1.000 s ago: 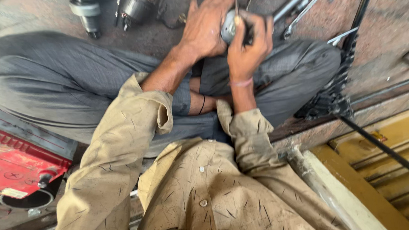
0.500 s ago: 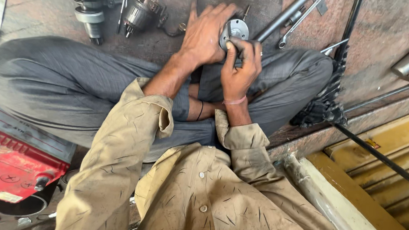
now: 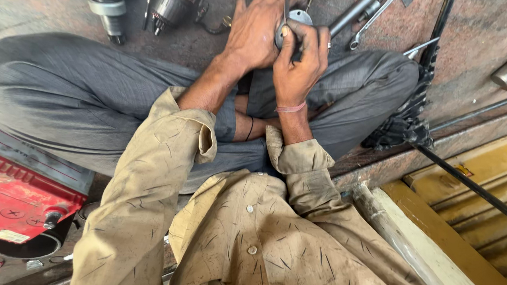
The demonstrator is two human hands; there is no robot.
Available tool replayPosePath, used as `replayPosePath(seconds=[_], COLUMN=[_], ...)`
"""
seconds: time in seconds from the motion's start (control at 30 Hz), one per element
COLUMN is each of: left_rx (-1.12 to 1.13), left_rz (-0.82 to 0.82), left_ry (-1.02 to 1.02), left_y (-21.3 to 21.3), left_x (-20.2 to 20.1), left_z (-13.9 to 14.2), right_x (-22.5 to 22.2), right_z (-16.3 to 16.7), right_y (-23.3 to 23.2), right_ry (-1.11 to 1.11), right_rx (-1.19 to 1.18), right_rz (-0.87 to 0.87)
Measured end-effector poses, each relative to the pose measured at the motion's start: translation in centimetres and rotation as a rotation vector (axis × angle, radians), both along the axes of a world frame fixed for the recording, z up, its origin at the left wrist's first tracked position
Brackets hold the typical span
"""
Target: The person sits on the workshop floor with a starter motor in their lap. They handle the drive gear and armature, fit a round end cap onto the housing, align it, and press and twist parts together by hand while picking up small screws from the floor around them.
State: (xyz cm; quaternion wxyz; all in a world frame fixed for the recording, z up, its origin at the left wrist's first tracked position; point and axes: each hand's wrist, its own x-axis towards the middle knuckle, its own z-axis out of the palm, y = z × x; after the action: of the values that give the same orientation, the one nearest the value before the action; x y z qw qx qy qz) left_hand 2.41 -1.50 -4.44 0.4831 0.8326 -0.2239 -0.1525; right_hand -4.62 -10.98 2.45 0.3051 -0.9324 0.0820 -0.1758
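At the far left a red battery [image 3: 20, 198] sits beside the person's knee. Further along the floor lie two dismantled motor parts [image 3: 137, 6], so some stripping down looks finished, while the round metal part in hand appears to be mid-work. The left hand [image 3: 258, 31] is stretched forward over the crossed legs, palm down, its fingers wrapped around the round metal part [image 3: 296, 19] and steadying it. Just beside it, the right hand [image 3: 300, 62] is raised with wrist bent, fingers pinched on a thin tool [image 3: 286, 13] pressed against that part. To the right, spanners [image 3: 364, 16] rest on the floor, untouched.
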Motion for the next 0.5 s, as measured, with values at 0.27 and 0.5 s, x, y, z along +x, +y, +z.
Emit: replayPosePath(seconds=[0.27, 0.5], left_rx=[0.034, -0.024], left_rz=[0.019, 0.034], left_ry=[0.012, -0.025], left_y=[0.1, -0.05], left_x=[0.0, 0.49], left_z=[-0.03, 0.11], right_x=[-0.27, 0.37], right_z=[0.13, -0.51], right_y=[-0.58, -0.45], right_ry=[0.05, 0.039], right_rx=[0.092, -0.008], right_rz=[-0.077, -0.075])
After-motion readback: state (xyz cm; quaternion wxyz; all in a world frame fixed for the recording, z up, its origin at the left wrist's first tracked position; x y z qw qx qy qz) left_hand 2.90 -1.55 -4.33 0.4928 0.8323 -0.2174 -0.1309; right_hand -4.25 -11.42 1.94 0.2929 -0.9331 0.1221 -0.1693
